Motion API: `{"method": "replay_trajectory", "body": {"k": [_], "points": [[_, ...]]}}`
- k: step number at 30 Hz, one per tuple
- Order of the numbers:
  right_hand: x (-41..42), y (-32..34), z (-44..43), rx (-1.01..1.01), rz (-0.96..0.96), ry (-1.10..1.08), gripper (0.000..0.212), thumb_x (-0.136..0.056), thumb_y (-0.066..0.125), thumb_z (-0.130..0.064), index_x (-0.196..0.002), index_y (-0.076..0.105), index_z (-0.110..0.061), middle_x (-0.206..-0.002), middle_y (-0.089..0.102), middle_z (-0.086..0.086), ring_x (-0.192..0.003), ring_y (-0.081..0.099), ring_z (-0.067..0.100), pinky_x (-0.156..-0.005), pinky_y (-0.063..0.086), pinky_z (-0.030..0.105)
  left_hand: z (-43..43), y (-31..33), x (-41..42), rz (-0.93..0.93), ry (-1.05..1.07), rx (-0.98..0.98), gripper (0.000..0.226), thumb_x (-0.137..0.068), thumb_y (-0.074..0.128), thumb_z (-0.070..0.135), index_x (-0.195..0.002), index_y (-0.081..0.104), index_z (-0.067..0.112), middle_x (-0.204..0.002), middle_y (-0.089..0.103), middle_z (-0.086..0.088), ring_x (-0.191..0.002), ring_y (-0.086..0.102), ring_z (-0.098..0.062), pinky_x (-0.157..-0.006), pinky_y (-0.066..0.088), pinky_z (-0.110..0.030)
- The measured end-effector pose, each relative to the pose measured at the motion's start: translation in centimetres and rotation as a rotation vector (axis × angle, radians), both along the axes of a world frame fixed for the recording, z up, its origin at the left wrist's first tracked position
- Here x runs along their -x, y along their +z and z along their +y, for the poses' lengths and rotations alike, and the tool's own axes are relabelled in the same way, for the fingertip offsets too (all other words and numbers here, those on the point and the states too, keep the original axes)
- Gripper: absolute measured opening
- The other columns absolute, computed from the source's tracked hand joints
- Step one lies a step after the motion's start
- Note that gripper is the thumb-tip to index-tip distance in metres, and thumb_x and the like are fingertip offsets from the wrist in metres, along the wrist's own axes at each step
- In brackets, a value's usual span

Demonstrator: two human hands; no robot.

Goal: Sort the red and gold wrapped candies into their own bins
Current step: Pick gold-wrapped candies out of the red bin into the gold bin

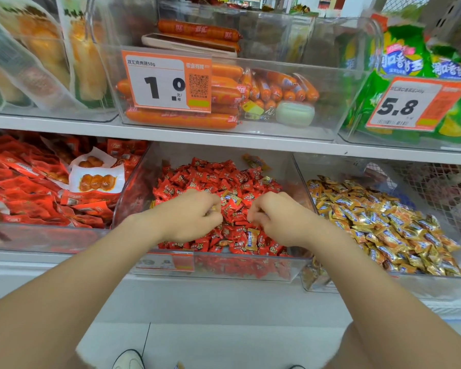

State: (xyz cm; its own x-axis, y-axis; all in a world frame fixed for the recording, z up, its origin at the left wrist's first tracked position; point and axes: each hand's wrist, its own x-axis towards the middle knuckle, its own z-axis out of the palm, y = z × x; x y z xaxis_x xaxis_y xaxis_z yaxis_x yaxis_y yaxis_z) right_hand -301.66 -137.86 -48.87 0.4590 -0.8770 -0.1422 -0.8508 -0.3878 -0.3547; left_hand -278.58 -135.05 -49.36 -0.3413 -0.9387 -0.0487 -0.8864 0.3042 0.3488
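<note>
A clear middle bin (224, 258) holds a heap of red wrapped candies (218, 177), with a few gold ones mixed in. One gold candy (232, 197) lies between my hands and another (251, 239) near the front. The bin to the right (302, 177) is full of gold wrapped candies (383, 222). Both my hands are down in the red heap. My left hand (194, 217) has its fingers curled, and a bit of gold wrapper shows at its fingertips. My right hand (276, 218) is curled too, with its fingertips dug among the candies; what they pinch is hidden.
Left of the red bin is a bin of red snack packets (37, 187). The shelf above carries bins of sausages (224, 86) with a price tag (168, 81), corn packs (37, 49) and green bags (410, 62). A white shelf edge (224, 296) runs below the bins.
</note>
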Motion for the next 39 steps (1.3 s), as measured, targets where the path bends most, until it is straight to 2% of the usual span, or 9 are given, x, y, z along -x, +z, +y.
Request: {"method": "replay_trajectory", "body": {"k": [4, 6, 9, 13, 19, 25, 32, 35, 39], "points": [[-1.1, 0.1, -0.3, 0.061, 0.07, 0.014, 0.027, -0.096, 0.049, -0.017, -0.086, 0.075, -0.012, -0.066, 0.067, 0.006, -0.053, 0.054, 0.012, -0.057, 0.058, 0.037, 0.7, 0.9, -1.3, -0.043, 0.158, 0.05, 0.049, -0.103, 0.044, 0.04, -0.062, 0.045, 0.013, -0.052, 0.045, 0.001, -0.052, 0.045, -0.019, -0.059, 0.047, -0.036], [-1.3, -0.2, -0.5, 0.091, 0.17, 0.014, 0.017, -0.09, 0.065, -0.032, -0.085, 0.073, -0.018, -0.074, 0.069, 0.001, -0.07, 0.064, 0.016, -0.069, 0.062, 0.042, 0.6, 0.6, -1.8, -0.017, 0.193, 0.094, 0.054, -0.109, 0.039, 0.041, -0.067, 0.054, 0.01, -0.056, 0.054, 0.0, -0.052, 0.052, -0.018, -0.06, 0.048, -0.038], [-1.6, -0.9, -0.3, 0.062, 0.33, 0.051, 0.042, -0.076, 0.086, -0.053, -0.098, 0.071, -0.02, -0.091, 0.069, -0.002, -0.088, 0.067, 0.024, -0.072, 0.058, 0.04, 0.1, -0.3, -2.7, -0.004, 0.226, 0.071, 0.022, -0.109, 0.047, 0.017, -0.101, 0.066, 0.012, -0.087, 0.069, -0.005, -0.066, 0.061, -0.016, -0.061, 0.051, -0.035], [-2.1, -1.6, -0.8, 0.041, 0.3, 0.087, 0.033, -0.08, 0.088, -0.042, -0.088, 0.065, -0.019, -0.085, 0.066, -0.002, -0.081, 0.064, 0.023, -0.067, 0.053, 0.035, -0.6, -1.3, -3.1, -0.035, 0.208, -0.027, 0.046, -0.096, 0.047, -0.008, -0.132, 0.057, 0.018, -0.117, 0.048, -0.004, -0.101, 0.055, -0.02, -0.081, 0.05, -0.033], [-1.2, -0.9, -0.9, -0.068, 0.022, 0.093, 0.019, -0.101, 0.058, -0.031, -0.098, 0.051, -0.014, -0.073, 0.059, 0.005, -0.061, 0.049, 0.019, -0.059, 0.043, 0.038, -1.6, -2.2, -3.1, -0.132, 0.159, -0.024, 0.055, -0.096, 0.073, 0.041, -0.142, 0.052, 0.022, -0.122, 0.047, -0.004, -0.11, 0.057, -0.027, -0.098, 0.051, -0.043], [-2.6, -0.3, -0.5, -0.044, -0.139, 0.141, 0.024, -0.098, 0.05, -0.012, -0.097, 0.07, -0.025, -0.068, 0.068, -0.002, -0.052, 0.052, 0.004, -0.053, 0.044, 0.019, -2.4, -2.7, -3.1, -0.182, 0.075, 0.025, 0.033, -0.095, 0.074, 0.041, -0.119, 0.059, 0.024, -0.108, 0.048, 0.002, -0.098, 0.057, -0.024, -0.084, 0.051, -0.041], [-3.8, -2.5, -0.9, 0.014, 0.141, 0.284, 0.028, -0.087, 0.081, -0.045, -0.108, 0.081, -0.027, -0.111, 0.076, -0.015, -0.108, 0.065, 0.013, -0.094, 0.055, 0.039, -1.8, -1.6, -3.1, -0.001, 0.081, 0.067, 0.016, -0.108, 0.047, 0.034, -0.103, 0.057, 0.022, -0.088, 0.062, 0.005, -0.078, 0.059, -0.015, -0.07, 0.048, -0.035], [-4.4, -3.0, -0.9, 0.047, 0.12, 0.32, 0.02, -0.087, 0.08, -0.042, -0.101, 0.083, -0.028, -0.104, 0.077, -0.016, -0.1, 0.068, 0.011, -0.087, 0.059, 0.04, -0.8, -0.4, -2.7, 0.11, 0.098, 0.055, 0.023, -0.109, 0.038, 0.025, -0.099, 0.059, 0.019, -0.074, 0.059, 0.006, -0.061, 0.05, -0.003, -0.059, 0.037, -0.026], [-4.1, -1.9, -1.1, 0.018, 0.033, 0.21, 0.021, -0.084, 0.071, -0.038, -0.072, 0.077, -0.022, -0.071, 0.073, -0.007, -0.072, 0.067, 0.012, -0.073, 0.058, 0.037, -0.8, -0.3, -3.2, 0.158, 0.109, 0.064, 0.031, -0.109, 0.028, 0.043, -0.088, 0.048, 0.029, -0.088, 0.069, 0.0, -0.078, 0.063, -0.017, -0.076, 0.051, -0.047]]}}
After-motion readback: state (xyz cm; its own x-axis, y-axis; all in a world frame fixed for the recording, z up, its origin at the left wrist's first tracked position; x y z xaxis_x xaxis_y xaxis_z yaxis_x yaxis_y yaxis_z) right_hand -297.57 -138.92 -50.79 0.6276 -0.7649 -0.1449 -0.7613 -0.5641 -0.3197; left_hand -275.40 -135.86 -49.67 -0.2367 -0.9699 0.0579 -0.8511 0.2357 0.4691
